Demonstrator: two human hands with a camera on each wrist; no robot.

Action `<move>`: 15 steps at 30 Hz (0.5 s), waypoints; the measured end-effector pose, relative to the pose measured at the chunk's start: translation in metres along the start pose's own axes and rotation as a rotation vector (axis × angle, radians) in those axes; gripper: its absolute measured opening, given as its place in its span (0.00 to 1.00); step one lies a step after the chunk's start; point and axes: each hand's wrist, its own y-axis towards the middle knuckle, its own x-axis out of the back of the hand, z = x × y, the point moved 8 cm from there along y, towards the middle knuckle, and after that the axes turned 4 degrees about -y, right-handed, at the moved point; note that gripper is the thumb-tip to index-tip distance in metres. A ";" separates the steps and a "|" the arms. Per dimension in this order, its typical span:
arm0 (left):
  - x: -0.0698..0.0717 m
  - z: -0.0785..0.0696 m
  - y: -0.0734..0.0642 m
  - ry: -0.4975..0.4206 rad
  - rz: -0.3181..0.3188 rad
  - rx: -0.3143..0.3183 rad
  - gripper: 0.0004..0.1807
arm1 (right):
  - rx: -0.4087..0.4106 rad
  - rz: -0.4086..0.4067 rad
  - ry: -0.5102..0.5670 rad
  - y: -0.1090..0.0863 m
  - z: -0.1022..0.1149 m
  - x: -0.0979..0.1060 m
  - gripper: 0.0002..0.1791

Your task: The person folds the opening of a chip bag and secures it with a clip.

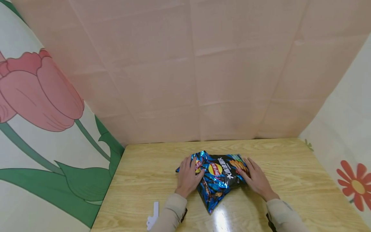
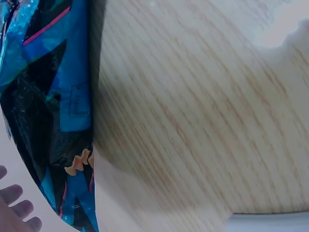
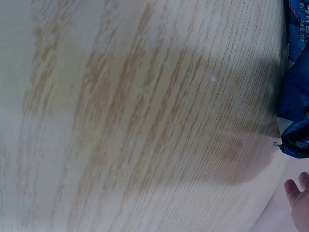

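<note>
A shiny blue and black bag of potato chips (image 1: 215,174) with a round Lay's logo lies slanted on the wooden table, one corner pointing toward the person. At the bag's left end is the left hand (image 1: 187,176), its fingers extended and the thumb over the wrapper. The right hand (image 1: 257,179) is at the other end, with its thumb on the printed face and fingers stretched along the edge. In the left wrist view the bag (image 2: 48,111) fills the left side, near several fingertips (image 2: 21,208). The right wrist view shows only part of the bag (image 3: 297,104) and fingertips (image 3: 292,191).
A small white flat object (image 1: 153,216) lies on the table (image 1: 139,174) beside the left sleeve, which partly covers it. Behind the table hangs a pinkish cloth (image 1: 197,80). Walls painted with flowers stand on both sides.
</note>
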 end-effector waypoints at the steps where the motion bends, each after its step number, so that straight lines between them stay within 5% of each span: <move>1: -0.001 0.000 -0.001 -0.003 -0.004 -0.002 0.34 | -0.008 0.012 0.005 0.000 -0.001 -0.001 0.40; 15: -0.005 -0.005 -0.006 0.015 0.020 -0.012 0.29 | -0.050 0.089 0.054 -0.002 -0.002 -0.008 0.39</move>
